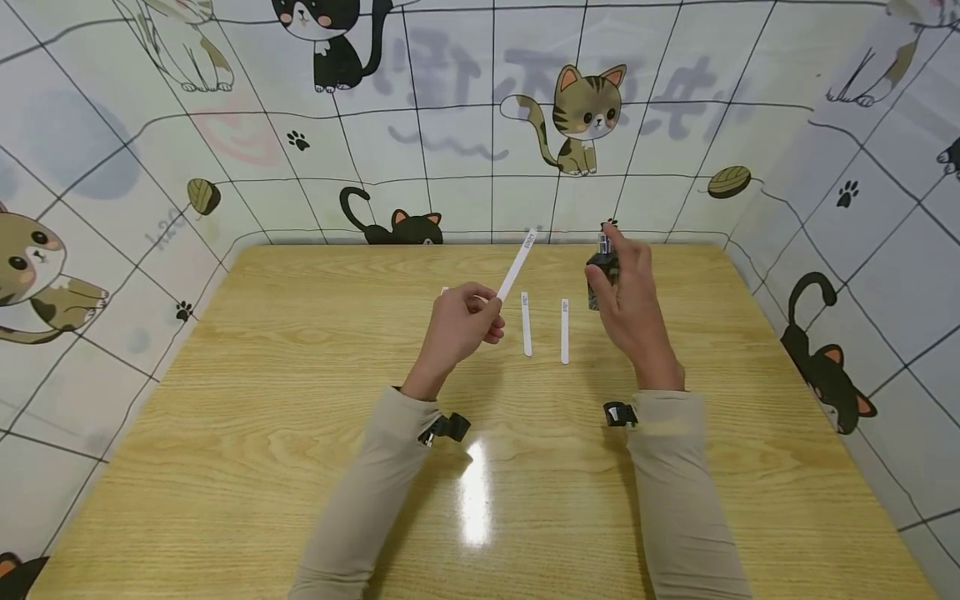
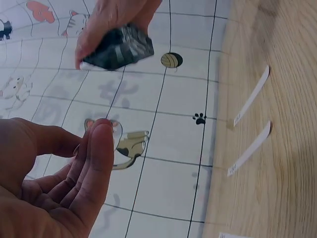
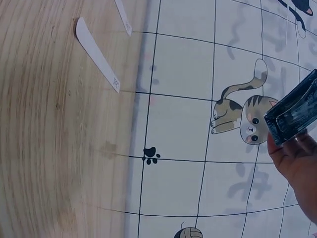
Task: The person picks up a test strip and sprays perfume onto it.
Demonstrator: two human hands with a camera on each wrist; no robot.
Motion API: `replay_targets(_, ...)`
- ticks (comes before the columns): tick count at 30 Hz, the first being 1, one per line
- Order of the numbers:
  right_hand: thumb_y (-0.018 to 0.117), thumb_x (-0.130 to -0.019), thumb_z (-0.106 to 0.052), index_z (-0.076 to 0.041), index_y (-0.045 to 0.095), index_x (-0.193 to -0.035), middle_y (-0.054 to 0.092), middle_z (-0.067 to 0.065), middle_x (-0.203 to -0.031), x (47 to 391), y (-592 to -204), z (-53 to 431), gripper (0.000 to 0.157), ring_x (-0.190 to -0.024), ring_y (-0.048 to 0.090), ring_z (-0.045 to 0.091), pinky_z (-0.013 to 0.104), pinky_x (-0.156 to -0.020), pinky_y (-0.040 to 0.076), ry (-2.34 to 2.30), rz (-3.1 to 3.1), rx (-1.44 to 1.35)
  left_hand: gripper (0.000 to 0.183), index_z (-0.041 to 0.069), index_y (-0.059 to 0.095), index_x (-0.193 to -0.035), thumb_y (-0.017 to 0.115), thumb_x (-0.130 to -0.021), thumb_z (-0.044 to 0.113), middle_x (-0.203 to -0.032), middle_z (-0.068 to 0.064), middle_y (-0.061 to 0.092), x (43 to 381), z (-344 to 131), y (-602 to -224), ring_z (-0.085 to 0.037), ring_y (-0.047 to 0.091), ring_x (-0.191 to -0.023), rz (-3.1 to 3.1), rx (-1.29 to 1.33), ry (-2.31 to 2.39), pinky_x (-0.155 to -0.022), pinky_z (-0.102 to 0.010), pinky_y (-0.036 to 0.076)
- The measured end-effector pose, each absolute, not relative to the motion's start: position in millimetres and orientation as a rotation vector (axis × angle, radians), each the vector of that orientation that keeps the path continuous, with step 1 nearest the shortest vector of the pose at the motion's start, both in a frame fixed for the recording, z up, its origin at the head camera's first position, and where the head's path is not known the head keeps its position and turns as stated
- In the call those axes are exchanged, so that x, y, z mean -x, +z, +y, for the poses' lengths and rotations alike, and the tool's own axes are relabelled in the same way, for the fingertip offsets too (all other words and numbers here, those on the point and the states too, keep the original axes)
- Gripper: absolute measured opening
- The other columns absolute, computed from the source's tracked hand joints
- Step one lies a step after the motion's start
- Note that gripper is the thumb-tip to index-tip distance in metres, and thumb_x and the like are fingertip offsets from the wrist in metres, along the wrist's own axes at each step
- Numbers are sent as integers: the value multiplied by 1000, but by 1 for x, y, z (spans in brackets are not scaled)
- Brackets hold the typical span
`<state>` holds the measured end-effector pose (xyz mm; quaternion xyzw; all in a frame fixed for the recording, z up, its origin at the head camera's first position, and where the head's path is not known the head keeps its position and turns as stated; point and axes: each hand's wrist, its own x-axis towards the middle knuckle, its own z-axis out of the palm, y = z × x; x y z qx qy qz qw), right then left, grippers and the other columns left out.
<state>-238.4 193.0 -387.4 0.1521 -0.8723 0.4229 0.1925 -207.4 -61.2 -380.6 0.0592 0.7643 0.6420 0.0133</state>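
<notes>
Thumb and fingers of my left hand (image 1: 459, 327) pinch the lower end of a white paper test strip (image 1: 517, 265), which slants up and to the right with small print near its top. My right hand (image 1: 636, 321) holds a dark glass perfume spray bottle (image 1: 602, 275) above the table, a finger at its silver sprayer top. In the right wrist view the bottle's flat base (image 3: 292, 111) faces the camera. Bottle and held strip are apart. Two more white strips (image 1: 527, 325) (image 1: 565, 332) lie side by side on the table between the hands. The held strip cannot be made out in the left wrist view.
The wooden table (image 1: 300, 467) ends at a white wall covering (image 1: 465, 200) printed with cats and grid lines, which also rises at both sides. Behind the left hand, the tip of another white strip (image 1: 445, 290) peeks out on the tabletop.
</notes>
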Motion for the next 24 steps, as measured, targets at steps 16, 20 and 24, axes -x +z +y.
replay_targets(16,45,-108,-46,-22,33,-157,35,28,-144,234,-385,181,56,-101,51,39,57,-81,49,1090,-2488,-467,23,-9,64,-116,59,-103,9,-76,-15,71,196,-41,-379,-31,73,-66,2380,-308,1911,-65,-37,64)
replay_targets(20,44,-109,-42,-22,33,-157,34,29,-143,235,-384,179,54,-102,54,40,57,-80,51,1092,-2519,-460,22,-8,64,-115,59,-103,9,-79,-21,71,194,-40,-377,-41,73,-73,2383,-314,1904,-67,-41,65)
replay_targets(24,45,-109,-42,-22,34,-157,34,30,-143,234,-384,178,53,-102,55,40,58,-80,51,1094,-2543,-446,21,-8,64,-115,58,-103,9,-86,-28,71,192,-38,-375,-42,73,-75,2377,-317,1908,-64,-34,64)
